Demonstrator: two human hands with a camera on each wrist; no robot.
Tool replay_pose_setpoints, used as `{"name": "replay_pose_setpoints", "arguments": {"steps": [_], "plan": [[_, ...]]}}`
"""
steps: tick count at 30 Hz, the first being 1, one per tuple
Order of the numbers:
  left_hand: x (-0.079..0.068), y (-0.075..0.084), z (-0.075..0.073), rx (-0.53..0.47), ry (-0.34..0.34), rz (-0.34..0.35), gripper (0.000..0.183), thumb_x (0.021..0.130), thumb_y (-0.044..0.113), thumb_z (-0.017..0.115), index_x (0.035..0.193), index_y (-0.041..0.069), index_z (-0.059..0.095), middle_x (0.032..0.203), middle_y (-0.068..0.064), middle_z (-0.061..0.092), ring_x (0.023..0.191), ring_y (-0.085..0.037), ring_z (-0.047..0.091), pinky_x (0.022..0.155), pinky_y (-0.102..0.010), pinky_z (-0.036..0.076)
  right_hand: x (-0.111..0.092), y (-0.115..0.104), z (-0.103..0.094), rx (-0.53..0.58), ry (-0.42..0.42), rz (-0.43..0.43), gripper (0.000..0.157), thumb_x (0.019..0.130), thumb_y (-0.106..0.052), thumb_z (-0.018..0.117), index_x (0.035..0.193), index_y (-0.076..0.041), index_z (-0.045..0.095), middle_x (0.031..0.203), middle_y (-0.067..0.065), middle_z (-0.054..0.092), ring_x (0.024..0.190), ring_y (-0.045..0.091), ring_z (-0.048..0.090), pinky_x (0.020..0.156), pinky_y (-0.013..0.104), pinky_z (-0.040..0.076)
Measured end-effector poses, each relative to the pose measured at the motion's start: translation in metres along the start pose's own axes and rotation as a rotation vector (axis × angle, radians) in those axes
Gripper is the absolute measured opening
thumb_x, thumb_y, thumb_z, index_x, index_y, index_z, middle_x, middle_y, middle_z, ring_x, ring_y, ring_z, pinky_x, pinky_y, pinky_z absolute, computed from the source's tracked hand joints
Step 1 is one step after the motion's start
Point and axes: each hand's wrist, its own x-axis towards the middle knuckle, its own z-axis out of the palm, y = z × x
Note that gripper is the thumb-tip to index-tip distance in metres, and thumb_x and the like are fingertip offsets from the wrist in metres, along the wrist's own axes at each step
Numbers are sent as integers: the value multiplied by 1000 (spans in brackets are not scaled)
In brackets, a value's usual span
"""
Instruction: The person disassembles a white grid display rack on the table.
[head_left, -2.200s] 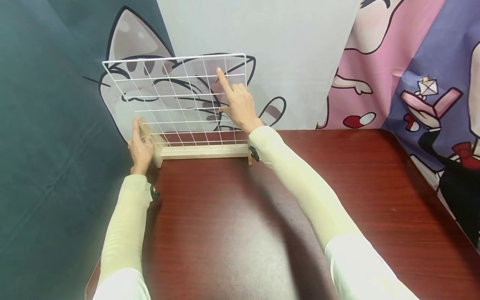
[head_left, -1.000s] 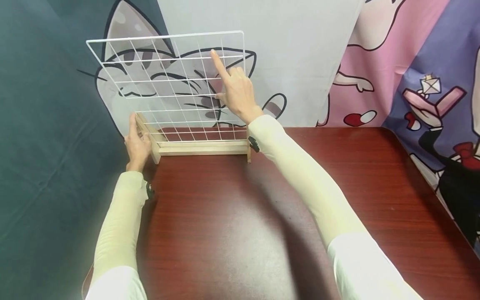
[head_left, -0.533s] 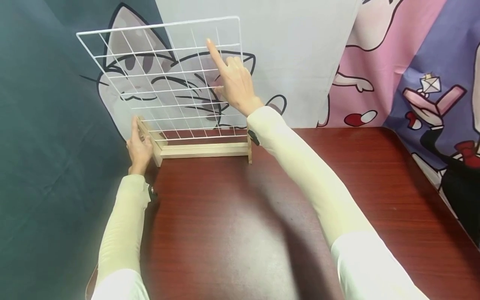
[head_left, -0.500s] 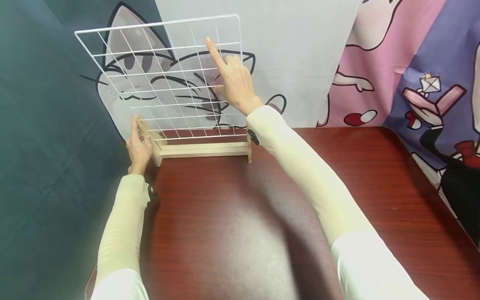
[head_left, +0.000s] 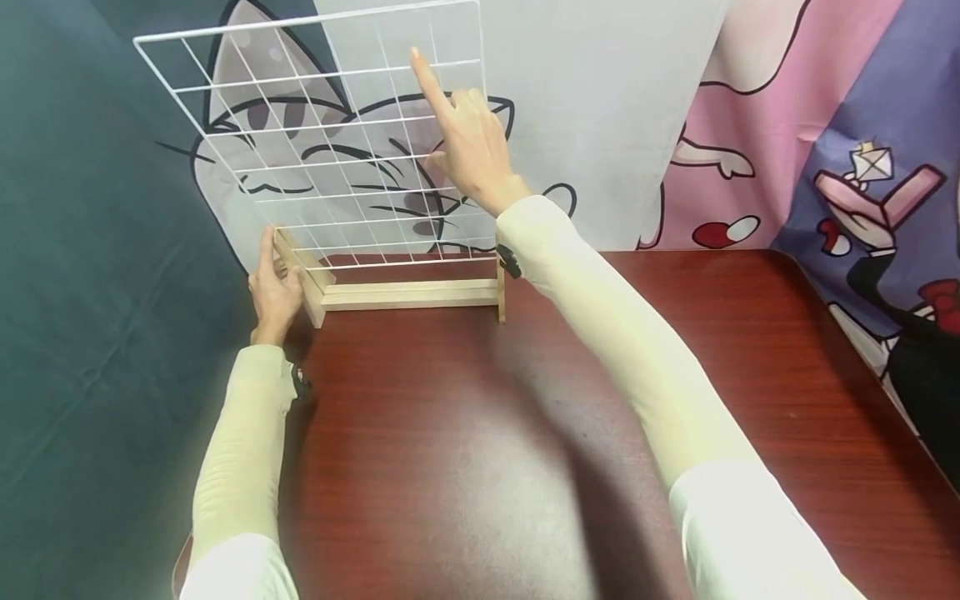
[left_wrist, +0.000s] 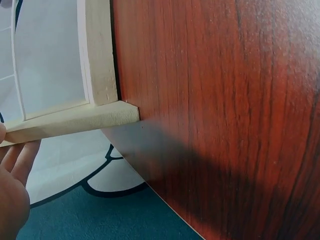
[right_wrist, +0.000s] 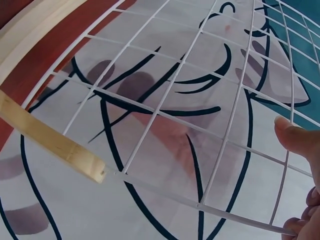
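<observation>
A white wire grid panel (head_left: 307, 20) stands between the posts of a pale wooden stand (head_left: 411, 296) in the head view. Its lowest visible wire is above the stand's bottom rail, with a gap between them. My right hand (head_left: 474, 146) grips the panel near its right edge, index finger stretched along the wires. In the right wrist view, that hand (right_wrist: 302, 150) has its thumb and curled fingers at the grid's edge wire. My left hand (head_left: 276, 292) holds the stand's left post. The left wrist view shows its fingers behind this wooden post (left_wrist: 75, 122).
The stand rests on a red-brown wood-grain table (head_left: 420, 433). A dark green cloth (head_left: 90, 292) hangs close on the left. Behind is a white backdrop (head_left: 600, 108) with a cartoon cat, and a pink and purple printed cloth (head_left: 795, 117) hangs at the right.
The grid panel has risen steadily with my right hand, and a gap has opened above the bottom rail. My left hand stays on the post; the stand remains on the table.
</observation>
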Motion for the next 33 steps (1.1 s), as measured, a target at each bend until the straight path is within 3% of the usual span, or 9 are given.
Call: {"name": "replay_pose_setpoints", "arguments": {"steps": [7,14,21,33], "plan": [[-1,0,-1,37,-25,-9,77,91,2,62,154,36,35,127,-26,65,112,-40,68,95,-55,53,4,-1,-6,5,-44,21,104,82,-18,78,162,-28,12,95,6,60,89,21,48,72,31,44],[-3,2,-4,49,-43,-28,78,92,3,63,154,40,34,121,-28,67,112,-39,69,95,-53,53,10,-6,-15,-4,-101,60,110,82,-23,81,162,-32,6,102,7,61,95,21,49,76,33,48],[-1,1,-3,53,-35,-27,77,93,4,63,154,40,34,119,-28,68,110,-38,69,93,-54,54,19,-8,-22,-11,-100,63,111,81,-22,81,161,-33,6,107,8,63,100,22,51,82,33,48],[-3,0,1,51,-61,-55,79,94,3,60,155,42,30,129,-26,64,115,-38,67,95,-54,53,23,-6,-24,-34,-119,71,108,83,-27,79,161,-35,5,107,6,61,99,20,49,79,32,51]]}}
